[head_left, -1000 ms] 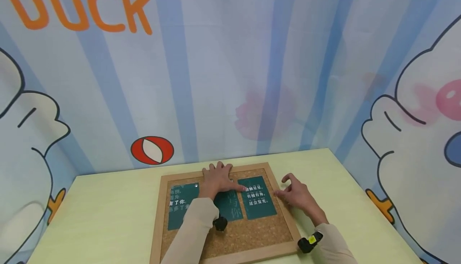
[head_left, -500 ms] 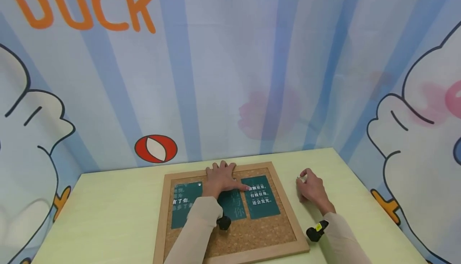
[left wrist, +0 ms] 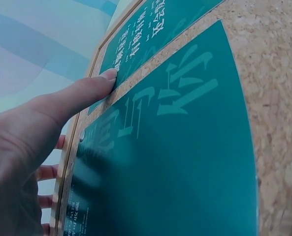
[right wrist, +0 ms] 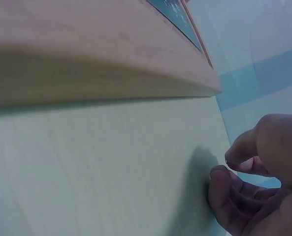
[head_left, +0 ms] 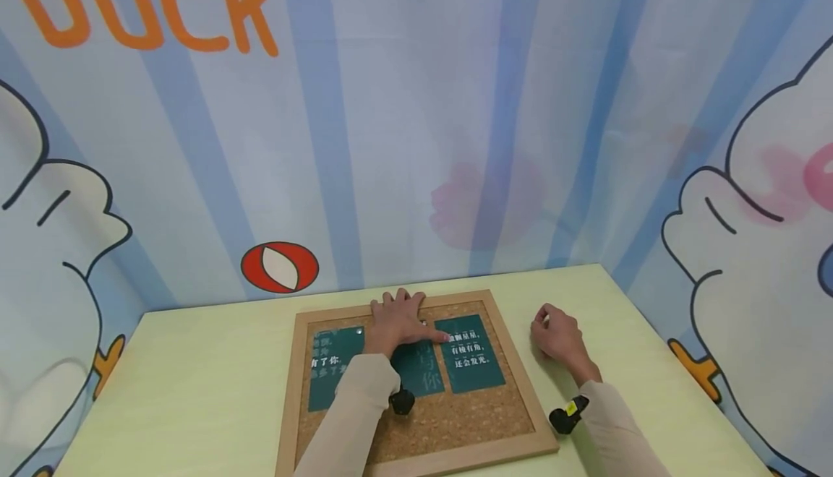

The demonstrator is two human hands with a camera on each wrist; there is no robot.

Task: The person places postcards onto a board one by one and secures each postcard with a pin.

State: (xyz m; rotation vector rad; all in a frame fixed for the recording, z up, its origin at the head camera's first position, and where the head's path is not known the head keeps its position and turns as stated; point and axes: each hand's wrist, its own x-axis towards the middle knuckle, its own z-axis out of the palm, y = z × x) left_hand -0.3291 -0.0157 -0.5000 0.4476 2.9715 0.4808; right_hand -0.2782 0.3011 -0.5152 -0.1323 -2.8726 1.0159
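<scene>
My left hand lies spread over the top edge of a wood-framed cork board. Its thumb reaches right, the tip on the upper left corner of a green card with white lettering. Beneath the palm is a middle green card, partly covered, with a metal thumbtack near its top edge. Another green card sits on the left, tacked at its upper right corner. My right hand is low over the table, right of the board, fingers curled. Thumb and forefinger tips nearly meet; I cannot tell whether something tiny sits between them.
The board lies on a pale yellow table, near its back edge. Behind hangs a striped blue curtain with cartoon ducks and orange letters. The board's thick right frame rises beside the right hand.
My right hand has left the board's right edge and moved right over the table; its fingers have curled in more. The left hand keeps its place on the board.
</scene>
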